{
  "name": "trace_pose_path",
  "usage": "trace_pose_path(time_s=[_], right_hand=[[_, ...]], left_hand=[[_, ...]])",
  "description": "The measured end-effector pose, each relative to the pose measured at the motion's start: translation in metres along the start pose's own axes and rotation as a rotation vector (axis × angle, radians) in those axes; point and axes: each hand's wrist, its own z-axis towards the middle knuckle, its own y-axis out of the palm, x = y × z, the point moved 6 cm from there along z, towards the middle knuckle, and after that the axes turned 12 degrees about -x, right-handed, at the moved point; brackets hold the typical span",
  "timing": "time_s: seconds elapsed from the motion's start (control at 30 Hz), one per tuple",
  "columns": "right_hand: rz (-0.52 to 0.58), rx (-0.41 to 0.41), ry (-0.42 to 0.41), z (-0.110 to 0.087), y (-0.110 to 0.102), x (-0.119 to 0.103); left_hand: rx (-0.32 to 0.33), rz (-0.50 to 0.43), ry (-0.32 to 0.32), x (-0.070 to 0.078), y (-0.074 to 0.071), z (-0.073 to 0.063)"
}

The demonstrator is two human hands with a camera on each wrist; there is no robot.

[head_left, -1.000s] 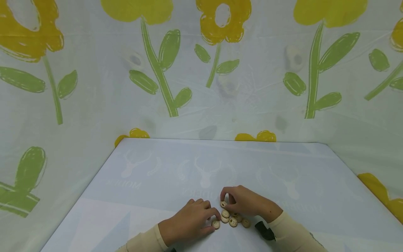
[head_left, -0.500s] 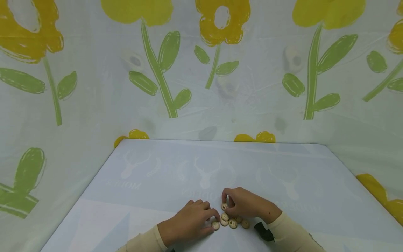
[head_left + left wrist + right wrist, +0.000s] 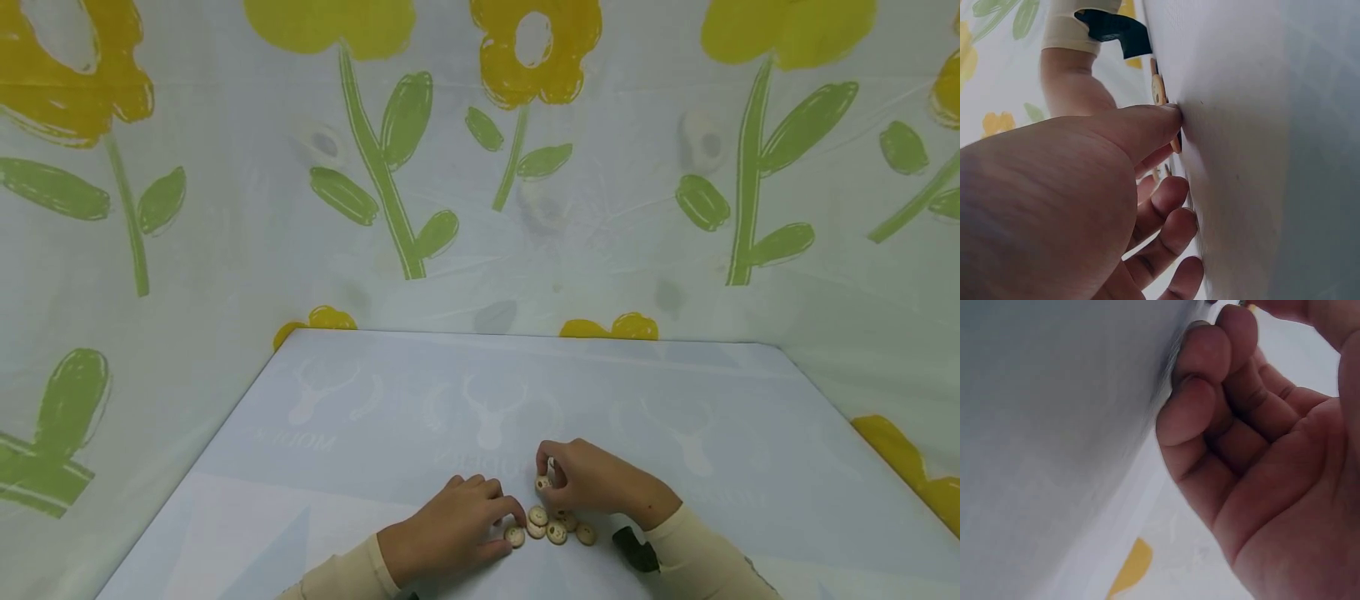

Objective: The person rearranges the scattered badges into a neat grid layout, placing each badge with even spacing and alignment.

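You are working in what is looking like a curtained-off space; whether a home or a studio is surrounding it, the views are not telling. White sheeting (image 3: 615, 208) with yellow flowers (image 3: 497, 58) and green leaves (image 3: 406, 121) is hanging behind and beside your pale table (image 3: 420, 358), where faint deer heads (image 3: 490, 427) are showing

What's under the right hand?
Pale round pieces show at the near edge of the right hand, and it pinches another piece. The hand covers the spot beneath, so I can't see what's there.
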Motion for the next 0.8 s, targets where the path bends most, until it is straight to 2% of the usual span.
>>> trace_pose_path(time_s=[0.8], right_hand=[[0.001,0.072,0.099,-0.011,-0.019,0.018]], left_hand=[[-0.010,-0.008,-0.017,0.001,-0.001,0.001]])
